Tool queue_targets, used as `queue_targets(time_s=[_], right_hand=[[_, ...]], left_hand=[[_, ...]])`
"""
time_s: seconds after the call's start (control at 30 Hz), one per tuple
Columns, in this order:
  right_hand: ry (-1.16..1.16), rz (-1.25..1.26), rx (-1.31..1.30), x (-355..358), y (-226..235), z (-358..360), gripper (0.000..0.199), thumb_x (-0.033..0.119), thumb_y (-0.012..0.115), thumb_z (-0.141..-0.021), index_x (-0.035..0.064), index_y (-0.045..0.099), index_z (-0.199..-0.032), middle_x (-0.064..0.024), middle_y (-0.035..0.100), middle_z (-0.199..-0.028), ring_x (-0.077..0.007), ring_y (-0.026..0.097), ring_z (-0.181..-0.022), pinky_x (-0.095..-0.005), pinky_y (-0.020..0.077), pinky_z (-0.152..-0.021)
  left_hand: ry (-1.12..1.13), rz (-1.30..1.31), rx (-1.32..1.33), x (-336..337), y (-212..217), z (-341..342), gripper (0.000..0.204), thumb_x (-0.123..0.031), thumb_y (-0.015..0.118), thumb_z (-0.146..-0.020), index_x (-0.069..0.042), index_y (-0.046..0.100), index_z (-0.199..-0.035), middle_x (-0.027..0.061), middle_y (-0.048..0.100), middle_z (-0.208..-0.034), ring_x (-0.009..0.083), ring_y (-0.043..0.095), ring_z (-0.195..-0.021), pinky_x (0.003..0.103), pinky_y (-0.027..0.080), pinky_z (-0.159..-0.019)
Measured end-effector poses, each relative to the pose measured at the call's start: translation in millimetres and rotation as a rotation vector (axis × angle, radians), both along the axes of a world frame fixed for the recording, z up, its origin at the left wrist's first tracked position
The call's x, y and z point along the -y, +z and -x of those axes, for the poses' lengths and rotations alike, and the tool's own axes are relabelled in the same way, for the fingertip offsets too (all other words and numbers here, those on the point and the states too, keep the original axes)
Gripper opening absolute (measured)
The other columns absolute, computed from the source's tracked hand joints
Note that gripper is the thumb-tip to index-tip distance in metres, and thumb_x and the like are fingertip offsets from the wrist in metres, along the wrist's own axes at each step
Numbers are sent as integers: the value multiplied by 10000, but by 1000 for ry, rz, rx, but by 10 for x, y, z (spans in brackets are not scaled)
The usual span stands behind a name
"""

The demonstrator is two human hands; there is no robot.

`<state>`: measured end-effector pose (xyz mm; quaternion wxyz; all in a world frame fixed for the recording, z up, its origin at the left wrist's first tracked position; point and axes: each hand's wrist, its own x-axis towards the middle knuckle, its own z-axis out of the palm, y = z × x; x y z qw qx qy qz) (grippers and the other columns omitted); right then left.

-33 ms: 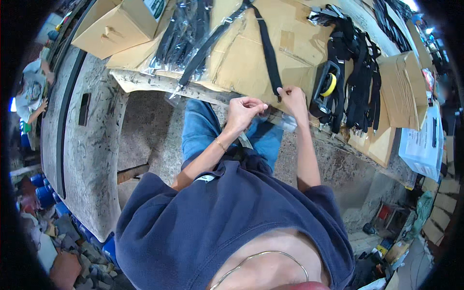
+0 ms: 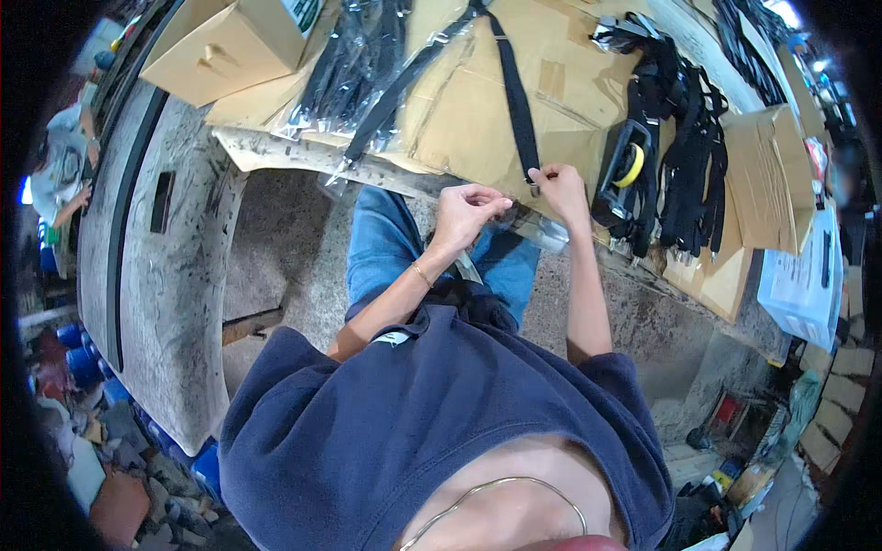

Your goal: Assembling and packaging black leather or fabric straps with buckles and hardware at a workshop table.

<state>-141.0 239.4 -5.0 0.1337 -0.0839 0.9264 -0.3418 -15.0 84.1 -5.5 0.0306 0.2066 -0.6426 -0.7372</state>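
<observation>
A pair of black suspenders (image 2: 516,101) lies spread on the cardboard-covered table, its two straps forming an upside-down V. My right hand (image 2: 562,193) is closed on the near end of the right strap, where a small metal clip shows at the fingertips. To its left, my left hand (image 2: 467,216) is pinched together just off the table edge, above my lap. Clear plastic (image 2: 544,231) shows between and below the hands; whether the left fingers hold it is hard to see. The left strap's end rests on more clear plastic near the table edge.
Bagged black straps (image 2: 354,78) lie at the back left beside an open cardboard box (image 2: 216,60). On the right are a tape dispenser (image 2: 625,165) with yellow tape, bundled black suspenders (image 2: 689,156), another carton (image 2: 767,179) and a pale blue plastic bin (image 2: 797,285). Another person (image 2: 64,170) is at far left.
</observation>
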Motion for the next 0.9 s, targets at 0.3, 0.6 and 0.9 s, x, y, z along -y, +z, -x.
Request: queue_targets(time_s=[0.3,0.6,0.9], right_hand=[[-3,768,660,111,359,90,203,204,673,-861,24,613,-790,-33,623,-683,-78,520,-559,-204,382,-515],[84,708,504,104,191,85,194,201,716,-824,25,634,-818,-24,645,-721,-53,516,-579,-188,362,-536],[32,659,501,118,210,-50,178,203,690,-851,37,644,-802,-3,619,-734,-34,484,-612,-172,354,-554]], left_hand=[[45,170,32,58,-82,34,181,-115,766,-709,34,702,-791,79,680,-672,87,607,-589,230,480,-560],[-11,150,54,8,-56,107,165,-110,753,-733,34,700,-792,74,669,-646,94,607,-561,236,478,-525],[-18,-150,5,-79,-151,130,195,-70,685,-822,59,662,-967,85,685,-782,117,636,-679,241,509,-625]])
